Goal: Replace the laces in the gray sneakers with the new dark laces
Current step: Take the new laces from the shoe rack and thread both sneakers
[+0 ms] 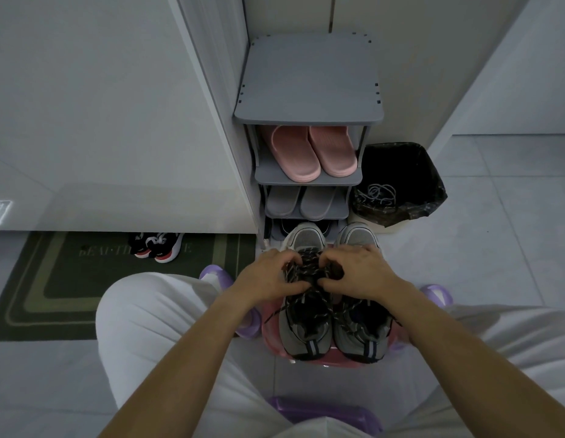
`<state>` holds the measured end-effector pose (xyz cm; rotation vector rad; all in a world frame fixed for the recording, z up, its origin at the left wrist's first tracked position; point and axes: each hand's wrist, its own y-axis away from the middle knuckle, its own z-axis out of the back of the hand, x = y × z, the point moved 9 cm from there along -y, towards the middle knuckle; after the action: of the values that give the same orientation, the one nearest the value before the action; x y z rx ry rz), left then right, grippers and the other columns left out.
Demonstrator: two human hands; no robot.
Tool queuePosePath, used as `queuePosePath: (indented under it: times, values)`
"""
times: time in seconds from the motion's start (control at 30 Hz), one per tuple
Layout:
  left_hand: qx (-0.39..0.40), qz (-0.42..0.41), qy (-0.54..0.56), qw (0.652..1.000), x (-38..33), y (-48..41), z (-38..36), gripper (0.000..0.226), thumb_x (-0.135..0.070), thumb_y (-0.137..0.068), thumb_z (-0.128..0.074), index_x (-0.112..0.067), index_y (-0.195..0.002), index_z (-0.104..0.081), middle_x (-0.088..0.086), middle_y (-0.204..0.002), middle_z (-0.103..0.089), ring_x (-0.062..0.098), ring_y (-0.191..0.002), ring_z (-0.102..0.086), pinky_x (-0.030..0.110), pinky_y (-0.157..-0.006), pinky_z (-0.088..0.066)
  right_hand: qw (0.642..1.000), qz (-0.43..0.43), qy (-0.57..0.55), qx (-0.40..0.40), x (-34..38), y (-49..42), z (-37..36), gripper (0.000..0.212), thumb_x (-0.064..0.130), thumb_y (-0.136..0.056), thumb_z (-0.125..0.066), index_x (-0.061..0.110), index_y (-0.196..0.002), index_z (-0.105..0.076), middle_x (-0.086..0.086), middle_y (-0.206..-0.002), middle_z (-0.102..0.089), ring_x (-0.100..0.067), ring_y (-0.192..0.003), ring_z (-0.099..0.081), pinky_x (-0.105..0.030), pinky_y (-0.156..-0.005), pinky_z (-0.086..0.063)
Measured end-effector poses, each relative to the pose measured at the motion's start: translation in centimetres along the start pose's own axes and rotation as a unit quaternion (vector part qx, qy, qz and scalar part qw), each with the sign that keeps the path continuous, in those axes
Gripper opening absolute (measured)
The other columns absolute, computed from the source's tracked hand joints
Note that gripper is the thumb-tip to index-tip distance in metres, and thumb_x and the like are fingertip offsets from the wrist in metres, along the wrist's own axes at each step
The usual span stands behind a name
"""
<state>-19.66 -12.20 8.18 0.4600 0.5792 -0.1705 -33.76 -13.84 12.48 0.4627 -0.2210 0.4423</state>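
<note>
Two gray sneakers stand side by side on a pink stool (309,363), heels toward me: the left sneaker (303,330) and the right sneaker (360,336). Both carry dark speckled laces (309,270). My left hand (268,276) and my right hand (360,273) meet over the left sneaker's upper eyelets, fingers curled and pinching the dark lace. Loose lace ends trail down over the tongue. The old pale laces (377,194) lie in the bin at the right.
A gray shoe rack (309,99) stands straight ahead with pink slippers (312,153) and gray slippers (301,200). A black-lined bin (401,181) sits right of it. A dark doormat (53,286) with black-and-red shoes (158,246) lies to the left.
</note>
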Motion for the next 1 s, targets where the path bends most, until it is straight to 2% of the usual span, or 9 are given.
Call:
queuePosePath:
  times: [0.1,0.17,0.23,0.33,0.53,0.6,0.7,0.8,1.0]
  values:
    - [0.004,0.001,0.005,1.000,-0.2,0.1,0.2,0.052,-0.072,-0.065,-0.053,-0.043,-0.107,-0.048,-0.008,-0.106,-0.054,0.009,-0.099,-0.049,0.033,-0.085,-0.046,1.000,-0.002,-0.004,-0.005,-0.2,0.1,-0.1,0.036,0.058,-0.077,-0.056,0.038,-0.107,-0.050,0.011,-0.106,-0.057,-0.013,-0.108,-0.052,-0.037,-0.098,-0.028]
    - [0.009,0.004,0.031,0.999,-0.3,0.2,0.0,0.051,-0.068,-0.066,-0.058,-0.042,-0.109,-0.048,-0.007,-0.108,-0.053,0.008,-0.098,-0.050,0.031,-0.084,-0.047,0.999,-0.015,-0.048,0.002,-0.3,-0.1,-0.2,0.039,0.055,-0.076,-0.060,0.036,-0.108,-0.048,0.013,-0.100,-0.056,-0.013,-0.106,-0.054,-0.037,-0.097,-0.027]
    - [0.008,0.007,0.068,0.998,-0.1,0.3,-0.2,0.052,-0.063,-0.067,-0.062,-0.042,-0.112,-0.048,-0.006,-0.109,-0.053,0.007,-0.096,-0.052,0.029,-0.084,-0.048,0.997,-0.020,-0.071,0.016,-0.3,-0.5,-0.4,0.048,0.053,-0.075,-0.061,0.038,-0.118,-0.045,0.013,-0.107,-0.058,-0.013,-0.109,-0.053,-0.038,-0.099,-0.027]
    - [0.017,0.007,0.076,0.997,-0.2,0.1,-0.3,0.052,-0.051,-0.071,-0.070,-0.039,-0.117,-0.048,-0.004,-0.115,-0.052,0.008,-0.099,-0.053,0.024,-0.085,-0.044,0.998,-0.010,-0.044,0.038,0.1,-1.1,-1.0,0.058,0.053,-0.074,-0.060,0.038,-0.128,-0.041,0.011,-0.122,-0.058,-0.014,-0.114,-0.052,-0.040,-0.103,-0.025]
    - [0.038,0.016,0.089,0.995,-1.0,0.1,0.2,0.059,-0.035,-0.076,-0.074,-0.028,-0.127,-0.046,-0.001,-0.116,-0.049,0.011,-0.102,-0.051,0.020,-0.082,-0.039,0.998,-0.023,-0.042,0.044,-0.1,-1.7,-1.3,0.059,0.055,-0.072,-0.059,0.037,-0.126,-0.042,0.010,-0.118,-0.060,-0.015,-0.111,-0.054,-0.040,-0.103,-0.027]
    - [0.052,0.023,0.078,0.995,-1.2,0.1,0.1,0.065,-0.037,-0.075,-0.074,-0.028,-0.131,-0.043,-0.002,-0.118,-0.048,0.011,-0.105,-0.051,0.022,-0.086,-0.041,0.998,-0.018,-0.030,0.054,0.0,-1.7,-1.5,0.060,0.056,-0.073,-0.058,0.039,-0.128,-0.041,0.010,-0.119,-0.060,-0.015,-0.112,-0.054,-0.040,-0.101,-0.027]
    - [0.068,0.039,0.021,0.997,-0.4,-0.1,0.1,0.070,-0.055,-0.068,-0.069,-0.041,-0.129,-0.039,-0.002,-0.122,-0.051,0.016,-0.109,-0.053,0.034,-0.093,-0.047,0.998,-0.015,-0.016,0.060,0.0,-1.8,-1.4,0.059,0.057,-0.071,-0.059,0.039,-0.124,-0.042,0.010,-0.115,-0.060,-0.016,-0.109,-0.054,-0.039,-0.098,-0.027]
    - [0.072,0.054,-0.022,0.996,0.4,0.0,0.8,0.063,-0.064,-0.064,-0.058,-0.050,-0.122,-0.037,-0.002,-0.115,-0.054,0.017,-0.099,-0.055,0.041,-0.087,-0.050,0.998,-0.014,-0.026,0.055,-0.4,-1.5,-0.9,0.052,0.055,-0.070,-0.060,0.040,-0.117,-0.043,0.010,-0.112,-0.060,-0.016,-0.107,-0.054,-0.038,-0.096,-0.028]
    - [0.062,0.049,0.106,0.991,-0.1,1.2,0.1,0.057,-0.041,-0.084,-0.064,-0.040,-0.135,-0.038,-0.007,-0.101,-0.053,-0.001,-0.081,-0.052,0.014,-0.068,-0.039,0.998,-0.018,-0.043,0.044,-0.5,-0.5,-1.1,0.057,0.060,-0.079,-0.055,0.043,-0.131,-0.038,0.010,-0.128,-0.055,-0.017,-0.121,-0.047,-0.042,-0.104,-0.026]
